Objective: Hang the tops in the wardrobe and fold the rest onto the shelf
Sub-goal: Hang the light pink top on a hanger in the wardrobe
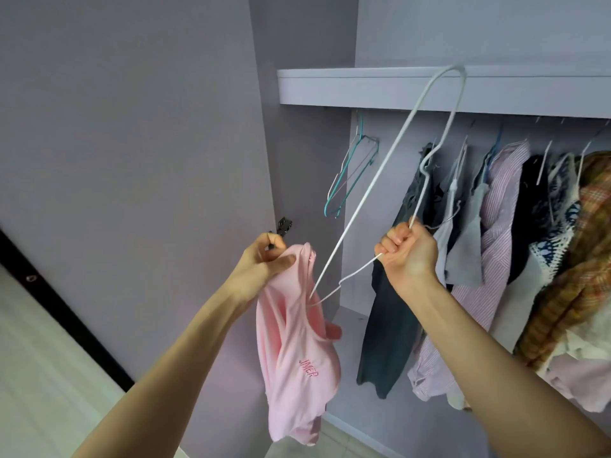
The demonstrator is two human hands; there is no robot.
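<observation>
A pink top (297, 358) with red lettering hangs limp from my left hand (264, 259), which pinches the fabric near its neck in front of the open wardrobe. My right hand (408, 256) grips a white wire hanger (390, 166) at its middle. One end of the hanger reaches down into the neck opening of the pink top. The other end sticks up in front of the shelf (363, 90).
Empty teal and white hangers (350, 173) hang at the left of the space under the shelf. Several hung garments (502, 226) fill the right side. The open lilac door (132, 160) stands at left, with its hinge (283, 225).
</observation>
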